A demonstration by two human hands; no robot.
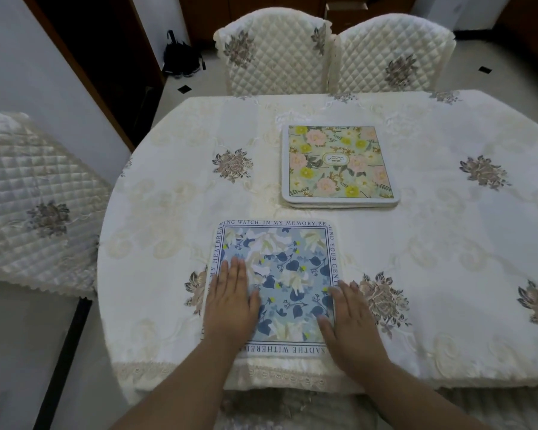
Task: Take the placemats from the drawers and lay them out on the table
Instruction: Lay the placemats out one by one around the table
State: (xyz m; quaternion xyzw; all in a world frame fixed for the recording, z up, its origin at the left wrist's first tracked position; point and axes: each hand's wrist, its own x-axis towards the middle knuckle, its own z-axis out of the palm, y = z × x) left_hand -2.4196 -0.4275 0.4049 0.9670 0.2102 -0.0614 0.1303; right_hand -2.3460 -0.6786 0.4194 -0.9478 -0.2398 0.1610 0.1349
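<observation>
A blue floral placemat [277, 283] lies at the near edge of the cloth-covered bench [448, 243], pressed flat by the left hand [233, 301] and right hand [351, 324], each grip wide with straight fingers, holding nothing. Smoothing outward and squaring it to the edge would likely seat it best. Farther off, a stack of yellow-and-pink floral placemats [339, 162] waits mid-bench.
</observation>
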